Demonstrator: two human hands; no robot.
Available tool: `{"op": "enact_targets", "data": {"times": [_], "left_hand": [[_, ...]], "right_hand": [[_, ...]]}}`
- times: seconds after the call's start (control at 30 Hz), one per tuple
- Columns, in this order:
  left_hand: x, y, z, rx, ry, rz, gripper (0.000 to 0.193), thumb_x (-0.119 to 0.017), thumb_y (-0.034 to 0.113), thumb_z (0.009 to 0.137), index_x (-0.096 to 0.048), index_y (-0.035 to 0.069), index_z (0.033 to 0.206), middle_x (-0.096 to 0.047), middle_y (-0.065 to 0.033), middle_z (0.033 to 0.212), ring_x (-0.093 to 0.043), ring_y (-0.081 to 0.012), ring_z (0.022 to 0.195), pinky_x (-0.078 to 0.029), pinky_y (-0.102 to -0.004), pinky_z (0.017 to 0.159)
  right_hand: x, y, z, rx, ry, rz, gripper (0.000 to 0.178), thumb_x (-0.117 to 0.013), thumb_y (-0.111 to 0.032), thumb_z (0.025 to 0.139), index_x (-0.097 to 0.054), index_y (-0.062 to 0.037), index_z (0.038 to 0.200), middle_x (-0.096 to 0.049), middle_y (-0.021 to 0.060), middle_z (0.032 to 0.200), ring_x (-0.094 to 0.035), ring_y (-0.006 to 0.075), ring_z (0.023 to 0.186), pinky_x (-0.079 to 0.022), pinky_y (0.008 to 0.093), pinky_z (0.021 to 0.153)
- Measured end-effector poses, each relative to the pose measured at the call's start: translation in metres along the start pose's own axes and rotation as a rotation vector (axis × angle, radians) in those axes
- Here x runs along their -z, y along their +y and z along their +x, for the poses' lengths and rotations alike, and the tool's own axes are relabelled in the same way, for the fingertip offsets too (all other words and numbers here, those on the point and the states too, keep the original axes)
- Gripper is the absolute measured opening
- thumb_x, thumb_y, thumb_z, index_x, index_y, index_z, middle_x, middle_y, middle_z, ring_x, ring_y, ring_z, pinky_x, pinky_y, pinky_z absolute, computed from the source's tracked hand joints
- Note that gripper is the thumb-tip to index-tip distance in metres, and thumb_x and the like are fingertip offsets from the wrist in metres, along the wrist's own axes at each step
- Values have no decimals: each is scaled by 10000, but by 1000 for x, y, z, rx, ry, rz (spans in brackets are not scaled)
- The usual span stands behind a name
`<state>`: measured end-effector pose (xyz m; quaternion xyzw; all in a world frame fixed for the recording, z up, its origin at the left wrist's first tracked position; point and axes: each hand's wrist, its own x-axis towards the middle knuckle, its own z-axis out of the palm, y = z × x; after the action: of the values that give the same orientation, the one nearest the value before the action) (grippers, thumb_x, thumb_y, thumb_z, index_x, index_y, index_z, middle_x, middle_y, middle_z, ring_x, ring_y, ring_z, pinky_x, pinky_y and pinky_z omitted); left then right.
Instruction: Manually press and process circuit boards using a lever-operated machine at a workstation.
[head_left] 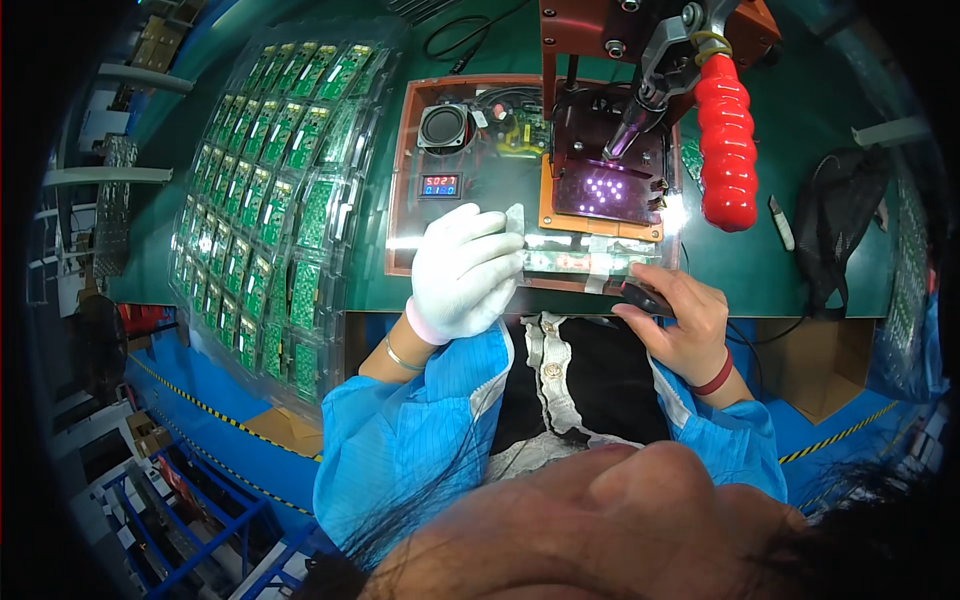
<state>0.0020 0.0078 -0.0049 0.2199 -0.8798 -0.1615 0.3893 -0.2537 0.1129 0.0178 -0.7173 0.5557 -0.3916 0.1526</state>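
Observation:
My left hand [462, 270] wears a white glove. Its fingers lie side by side, stretched out to the right over the front left of a clear-topped test fixture [470, 220]; I see nothing held, though the palm is hidden. At the front right corner, my bare right hand [690, 318] is closed on a small black rounded object [645, 298]. Its index fingertip reaches the end of a lit strip [565, 262] along the fixture's front edge. Clear tape [598, 262] crosses that strip. Above it, pinkish-white lights glow under a dark plate [605, 185] on an orange base [550, 225].
Clear trays of green circuit boards [255, 170] cover the bench's left. A press with a red ribbed handle [727, 140] overhangs the fixture. A speaker [445, 127] and a small digital meter [440, 186] sit inside it. A utility knife [782, 225] and black mesh bag [838, 215] lie right.

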Motion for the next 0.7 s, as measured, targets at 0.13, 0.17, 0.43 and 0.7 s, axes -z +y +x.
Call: {"op": "enact_targets", "data": {"times": [0.13,0.17,0.43,0.7], "left_hand": [[-1,0,-1,3,-4,6,164,-676,83,694,-710,29,846,-727,-102,971,-654,-327,967,-474,-481,959],[0,0,-1,4,-2,3,166,-676,81,692,-709,29,847,-727,-101,972,-655,-327,968,-474,-480,959],[-1,0,-2,2,14,-2,180,-675,71,679,-711,35,853,-728,-97,981,-655,-324,972,-475,-478,965],[-2,1,-3,3,18,24,188,-672,73,677,-712,38,857,-728,-96,984,-653,-321,975,-477,-478,967]], "right_hand": [[0,1,-1,-4,-4,0,435,-842,-63,662,-689,-22,1068,-705,79,781,-596,170,574,-479,253,552],[0,0,-1,-6,-5,1,435,-841,-60,663,-689,-22,1068,-706,79,785,-599,170,577,-481,252,555],[-2,2,-3,-13,8,23,436,-831,-41,664,-691,-21,1076,-716,86,808,-614,172,591,-490,252,568],[0,2,-3,-21,12,38,429,-828,-41,666,-695,-19,1073,-720,92,816,-618,176,594,-493,254,572]]}}
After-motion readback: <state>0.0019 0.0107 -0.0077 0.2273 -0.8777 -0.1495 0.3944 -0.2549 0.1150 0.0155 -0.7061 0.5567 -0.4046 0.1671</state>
